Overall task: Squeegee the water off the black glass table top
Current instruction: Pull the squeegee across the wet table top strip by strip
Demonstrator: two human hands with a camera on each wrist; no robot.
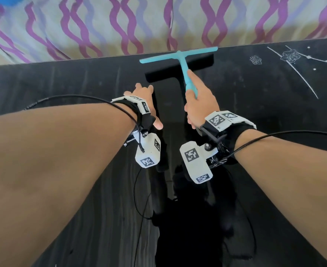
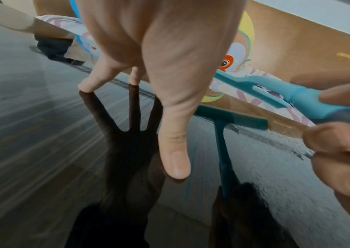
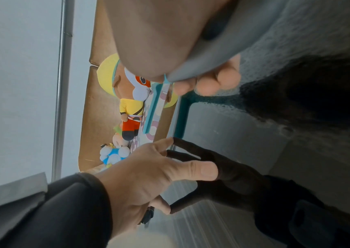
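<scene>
The black glass table top (image 1: 62, 89) fills the head view. A teal squeegee (image 1: 179, 54) hangs with its blade just above the glass near the far edge, and its reflection shows below it. My right hand (image 1: 198, 105) grips the squeegee's handle (image 2: 305, 99), index finger laid along it. My left hand (image 1: 144, 92) is spread, and its fingertips (image 2: 84, 87) touch the glass left of the squeegee. Fine water beads (image 2: 275, 167) cover the glass under my right hand; streaks run to the left. In the right wrist view the blade (image 3: 152, 110) lies along the table edge beyond my left hand (image 3: 159, 167).
Beyond the far edge lies cloth with purple wavy stripes (image 1: 120, 26). White flower drawings (image 1: 292, 54) mark the table's far right. Plush toys (image 3: 131, 104) sit against a brown board behind the cloth. Black cables (image 1: 81, 97) run from my wrists over the table.
</scene>
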